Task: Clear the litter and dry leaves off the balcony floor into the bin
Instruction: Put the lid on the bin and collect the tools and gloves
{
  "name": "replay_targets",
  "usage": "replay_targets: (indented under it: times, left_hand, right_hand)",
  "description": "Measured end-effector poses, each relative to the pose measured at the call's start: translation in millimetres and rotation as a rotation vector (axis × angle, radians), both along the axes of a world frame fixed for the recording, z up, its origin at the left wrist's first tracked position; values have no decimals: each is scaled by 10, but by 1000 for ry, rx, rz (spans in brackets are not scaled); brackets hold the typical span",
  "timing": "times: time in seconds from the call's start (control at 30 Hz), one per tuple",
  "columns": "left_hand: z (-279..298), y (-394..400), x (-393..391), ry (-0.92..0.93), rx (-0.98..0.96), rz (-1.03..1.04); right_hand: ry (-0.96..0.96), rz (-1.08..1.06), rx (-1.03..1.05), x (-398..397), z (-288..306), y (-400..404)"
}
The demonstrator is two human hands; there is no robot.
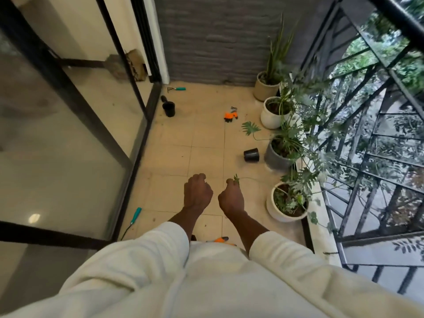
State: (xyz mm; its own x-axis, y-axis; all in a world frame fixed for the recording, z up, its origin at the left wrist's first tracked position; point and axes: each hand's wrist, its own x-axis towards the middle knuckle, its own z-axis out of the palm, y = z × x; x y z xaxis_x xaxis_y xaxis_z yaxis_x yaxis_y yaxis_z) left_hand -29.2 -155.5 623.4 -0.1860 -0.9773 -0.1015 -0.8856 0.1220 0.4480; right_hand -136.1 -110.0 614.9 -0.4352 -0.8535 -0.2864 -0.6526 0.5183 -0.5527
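Sprig of green leaves [236, 178], pinched at its thin stem in the curled fingers of the right hand [230, 198] above the balcony floor [176, 157]: judged featherweight, limp, best held low on the stem; the left hand [197, 191] is fisted beside it, contents not visible. Farther off, a cut green leaf [250, 127] lies flat by the white pots, likely light and floppy, stalk the natural hold; no bin in view.

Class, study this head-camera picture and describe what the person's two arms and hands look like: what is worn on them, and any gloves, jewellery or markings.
Both arms wear loose cream-white long sleeves of soft, thick fabric, the left sleeve and right sleeve pushed up so the forearms are bare. The left hand and right hand are bare: no gloves, and no rings, watch or markings show from this side.
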Motion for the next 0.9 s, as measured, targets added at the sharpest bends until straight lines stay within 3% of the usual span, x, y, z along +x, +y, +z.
replay_targets:
  times: [0.2, 0.4, 0.63, 0.9]
  left_hand:
    - [-183, -634, -4, 5, 65, -6]
    - [-171, -1878, -49, 57, 168, -26]
    - [-36, -3227, 111, -17, 244, -96]
    - [-131, -4269, -293, -14, 291, -166]
  right_hand:
    - [26, 19, 18, -121, -79, -603]
    - [23, -18, 30, -290, -103, -1766]
    - [16, -107, 48, -396, 43, -2994]
    - [0, -108, 75, -725, 16, -4144]
